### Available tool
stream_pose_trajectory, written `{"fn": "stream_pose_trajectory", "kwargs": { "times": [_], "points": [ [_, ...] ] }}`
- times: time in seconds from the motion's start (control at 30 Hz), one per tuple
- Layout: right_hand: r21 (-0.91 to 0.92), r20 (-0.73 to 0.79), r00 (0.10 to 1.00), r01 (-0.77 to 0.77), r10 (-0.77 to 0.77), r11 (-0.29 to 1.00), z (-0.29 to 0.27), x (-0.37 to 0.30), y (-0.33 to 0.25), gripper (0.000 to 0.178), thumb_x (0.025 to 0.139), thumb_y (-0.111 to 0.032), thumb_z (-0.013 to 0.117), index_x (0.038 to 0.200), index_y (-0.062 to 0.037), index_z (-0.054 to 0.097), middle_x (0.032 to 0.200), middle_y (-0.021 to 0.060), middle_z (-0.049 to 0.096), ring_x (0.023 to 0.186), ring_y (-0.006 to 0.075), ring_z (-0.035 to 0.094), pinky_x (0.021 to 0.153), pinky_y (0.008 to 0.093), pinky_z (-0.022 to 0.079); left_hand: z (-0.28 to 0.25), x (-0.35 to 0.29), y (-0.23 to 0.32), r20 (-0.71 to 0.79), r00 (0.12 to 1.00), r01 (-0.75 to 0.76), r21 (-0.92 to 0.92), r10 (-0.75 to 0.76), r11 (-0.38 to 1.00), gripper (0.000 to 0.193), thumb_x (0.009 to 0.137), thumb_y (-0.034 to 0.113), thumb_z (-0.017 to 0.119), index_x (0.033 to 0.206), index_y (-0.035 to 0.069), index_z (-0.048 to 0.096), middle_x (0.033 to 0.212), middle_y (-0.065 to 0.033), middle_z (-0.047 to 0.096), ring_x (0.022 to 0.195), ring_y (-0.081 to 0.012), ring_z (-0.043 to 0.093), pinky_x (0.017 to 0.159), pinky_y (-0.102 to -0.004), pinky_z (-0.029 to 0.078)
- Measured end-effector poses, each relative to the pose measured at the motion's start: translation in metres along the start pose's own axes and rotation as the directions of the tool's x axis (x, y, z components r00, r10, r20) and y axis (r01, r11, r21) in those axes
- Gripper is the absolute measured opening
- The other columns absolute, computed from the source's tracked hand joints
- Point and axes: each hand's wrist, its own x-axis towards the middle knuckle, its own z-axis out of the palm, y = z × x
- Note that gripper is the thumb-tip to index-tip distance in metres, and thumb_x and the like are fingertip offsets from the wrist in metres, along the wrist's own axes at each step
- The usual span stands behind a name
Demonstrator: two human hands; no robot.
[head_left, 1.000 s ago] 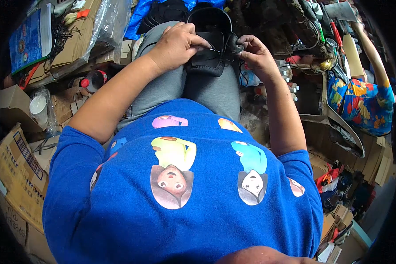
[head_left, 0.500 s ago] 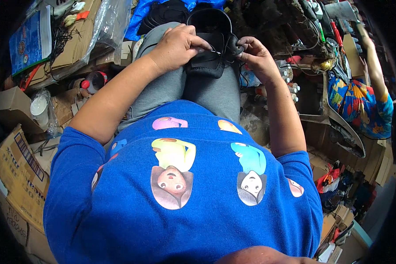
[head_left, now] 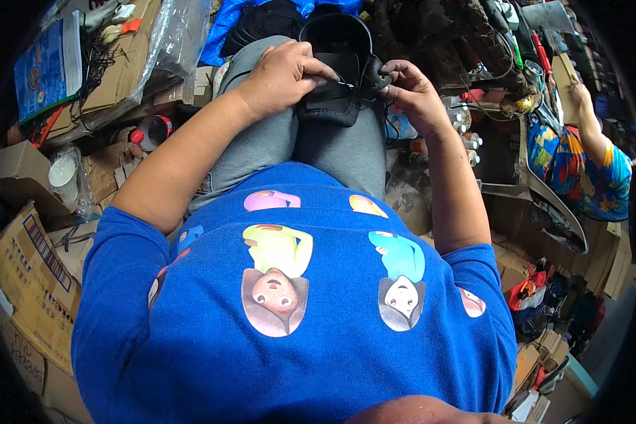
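Observation:
My left hand (head_left: pixel 286 74) is closed in a pinch over my lap. A thin, shiny, needle-like tool (head_left: pixel 345 84) sticks out from its fingertips toward the right. With thumb and fingers, my right hand (head_left: pixel 413 92) grips the edge of a black piece of material (head_left: pixel 374 71), and the tool's tip is close to that piece. More black material (head_left: pixel 332 106) with a stitched-looking edge lies across my thighs, below a round black container (head_left: pixel 336 32). Exactly where the tool's tip touches is too small to tell.
At the right, another person's arm (head_left: pixel 592 131) reaches to a brown cardboard piece (head_left: pixel 564 88). Small bottles (head_left: pixel 471 141) stand beside my right forearm. Cardboard boxes (head_left: pixel 32 265) and a blue book (head_left: pixel 46 67) are at the left. Black pieces (head_left: pixel 265 28) lie on blue sheeting at the top.
My hands and the black material stay nearly where they were. The other person's arm has bent and come lower, its hand now at the edge of the cardboard piece.

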Motion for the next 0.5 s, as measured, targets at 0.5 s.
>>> {"fn": "stream_pose_trajectory", "kwargs": {
  "times": [0.5],
  "points": [
    [-0.011,-0.018,1.000,-0.022,0.022,1.000,0.0020,-0.0021,-0.0019,0.031,0.078,-0.006,0.070,0.108,-0.0102,0.060,0.092,-0.0023,0.062,0.081,0.0069,0.054,0.071,0.0221,0.042,0.0035,0.0003,-0.0007,-0.013,0.999,-0.038,0.045,0.038,0.998,0.020,0.076,0.011,0.067,0.093,0.019,0.073,0.072,-0.0042,0.051,0.077,-0.0212,0.050,0.072,-0.0335,0.040]
  ]
}}
